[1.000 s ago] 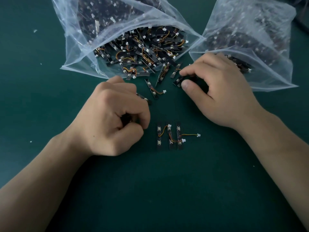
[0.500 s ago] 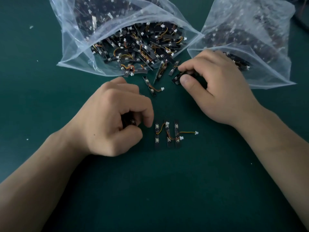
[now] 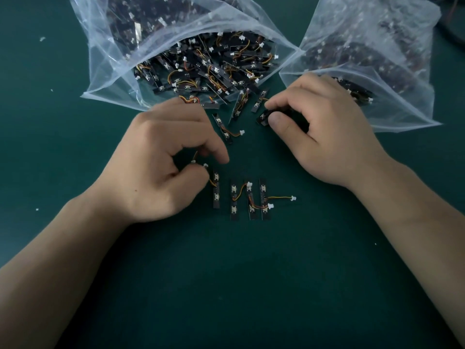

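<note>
The far bag (image 3: 105, 71) holds heaps of boards yet to lay out, the right hand (image 3: 324, 132) pinches a spare board (image 3: 263, 117) near its mouth, and the left hand (image 3: 161, 170) pinches in curled fingers the wire (image 3: 212, 183) of a fourth board (image 3: 216, 191) lying just left of the near row of three (image 3: 250, 200).

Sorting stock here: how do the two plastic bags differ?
The bag by the left hand gapes wide, strips spilling onto the table; the bag by the right hand lies flatter, few strips showing at its mouth. Both are clear and hold black wired strips.
</note>
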`<state>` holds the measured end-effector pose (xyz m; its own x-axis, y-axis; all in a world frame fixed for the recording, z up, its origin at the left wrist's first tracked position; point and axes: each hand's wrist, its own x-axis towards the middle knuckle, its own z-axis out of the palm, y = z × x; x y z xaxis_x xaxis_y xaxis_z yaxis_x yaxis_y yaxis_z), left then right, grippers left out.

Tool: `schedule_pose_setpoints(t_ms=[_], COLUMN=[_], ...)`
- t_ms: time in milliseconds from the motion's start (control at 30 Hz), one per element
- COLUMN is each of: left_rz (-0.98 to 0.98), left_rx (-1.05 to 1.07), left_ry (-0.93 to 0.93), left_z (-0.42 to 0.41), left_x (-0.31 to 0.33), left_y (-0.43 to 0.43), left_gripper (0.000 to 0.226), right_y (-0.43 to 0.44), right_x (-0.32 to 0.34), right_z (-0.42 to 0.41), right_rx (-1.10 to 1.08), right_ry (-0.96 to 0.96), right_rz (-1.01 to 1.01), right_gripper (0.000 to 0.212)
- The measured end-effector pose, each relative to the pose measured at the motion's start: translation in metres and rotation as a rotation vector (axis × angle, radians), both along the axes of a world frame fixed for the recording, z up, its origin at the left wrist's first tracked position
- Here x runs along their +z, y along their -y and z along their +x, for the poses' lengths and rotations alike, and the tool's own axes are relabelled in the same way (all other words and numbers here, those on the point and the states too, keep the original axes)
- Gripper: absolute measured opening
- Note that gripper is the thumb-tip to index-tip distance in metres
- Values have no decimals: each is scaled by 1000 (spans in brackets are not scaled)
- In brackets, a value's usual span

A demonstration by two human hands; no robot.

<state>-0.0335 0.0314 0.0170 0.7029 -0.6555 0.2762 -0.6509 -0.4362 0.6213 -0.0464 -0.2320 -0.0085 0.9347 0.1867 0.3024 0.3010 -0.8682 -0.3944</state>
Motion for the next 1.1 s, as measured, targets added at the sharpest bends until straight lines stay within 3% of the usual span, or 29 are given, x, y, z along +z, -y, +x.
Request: schedule_pose_setpoints(t_ms=[100, 267, 400, 600, 767, 967, 1100], left_rz=[153, 201, 187, 109, 15, 186, 182], left_rx=[-35, -31, -27, -14, 186, 166, 133], left_ry=[33, 83, 140, 152, 167, 64, 13], left_z=[2, -1, -2, -3, -8, -20, -18], left_x=[-2, -4, -8, -7, -5, -10, -8], left_y=[0, 0, 3, 1, -6, -14, -14], left_gripper=[29, 25, 7, 11, 11, 20, 9], right_y=[0, 0, 1, 1, 1, 1, 1], right_x=[0, 1, 1, 0, 1, 0, 1], right_z=[0, 0, 0, 1, 0, 0, 0], right_rx=[-2, -16, -18, -20, -17, -30, -32], right_ry=[-5, -9, -7, -20, -31, -32, -38], right_rz=[1, 3, 3, 7, 14, 31, 43], right_gripper=[36, 40, 40, 41, 40, 39, 38])
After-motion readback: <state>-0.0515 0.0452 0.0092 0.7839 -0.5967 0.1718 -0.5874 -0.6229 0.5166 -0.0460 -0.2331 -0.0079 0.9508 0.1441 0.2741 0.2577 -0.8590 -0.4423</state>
